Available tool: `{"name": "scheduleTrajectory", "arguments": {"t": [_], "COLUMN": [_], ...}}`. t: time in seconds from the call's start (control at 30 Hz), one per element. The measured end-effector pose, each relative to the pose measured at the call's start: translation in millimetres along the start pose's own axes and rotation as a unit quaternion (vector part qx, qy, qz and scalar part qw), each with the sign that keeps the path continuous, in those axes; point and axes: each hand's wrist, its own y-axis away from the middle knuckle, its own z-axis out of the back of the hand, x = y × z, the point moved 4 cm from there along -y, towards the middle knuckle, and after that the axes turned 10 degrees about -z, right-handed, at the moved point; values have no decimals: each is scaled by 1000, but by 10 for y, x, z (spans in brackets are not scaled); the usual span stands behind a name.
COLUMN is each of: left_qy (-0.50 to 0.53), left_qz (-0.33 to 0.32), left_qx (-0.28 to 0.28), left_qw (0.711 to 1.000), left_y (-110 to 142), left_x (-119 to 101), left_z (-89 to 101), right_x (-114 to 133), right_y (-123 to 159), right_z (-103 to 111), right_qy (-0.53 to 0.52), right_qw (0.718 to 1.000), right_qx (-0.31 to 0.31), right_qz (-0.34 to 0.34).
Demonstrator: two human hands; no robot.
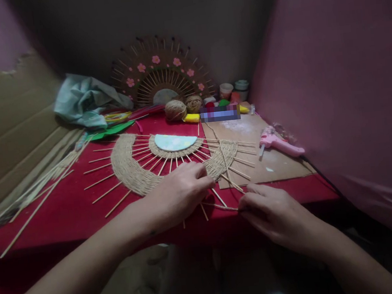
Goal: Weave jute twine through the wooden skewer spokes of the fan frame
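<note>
A half-round woven piece (128, 167) of jute cord on wooden sticks lies on the red cloth (60, 211), with a pale blue half disc (174, 141) at its centre. My left hand (177, 192) rests on its near edge, fingers curled down over the weave and sticks. My right hand (269, 209) is closed in a pinch on the jute cord (222, 206), which runs left toward the sticks under my left hand.
A finished brown fan with pink flowers (161, 71) leans on the back wall. Two twine balls (176, 109), small pots and coloured bits sit behind. A pink glue gun (278, 142) lies on cardboard (274, 162) at right. Loose sticks (37, 190) and cardboard are at left.
</note>
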Motion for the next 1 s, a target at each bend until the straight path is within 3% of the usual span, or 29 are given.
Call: {"name": "scheduleTrajectory", "arguments": {"t": [0.2,0.37,0.5,0.7,0.8,1.0], "left_qy": [-69,-72,-35,-1,25,48], "left_qz": [-127,-168,-161,-143,-111,-57], "left_qx": [47,74,78,83,86,80], "left_qw": [988,980,983,986,990,994], "left_y": [-193,-240,-225,-215,-215,-277], "left_x": [-71,-37,10,52,88,100], "left_z": [-27,-56,-20,-11,-24,-4], "right_x": [2,9,20,83,87,-92], "right_y": [-60,-67,-107,-285,-429,-656], "right_z": [-1,16,26,139,179,119], "right_qy": [15,20,61,201,254,210], "right_qw": [999,998,997,975,961,974], "right_qx": [31,53,51,-69,-87,-81], "right_qz": [0,-2,8,63,63,14]}}
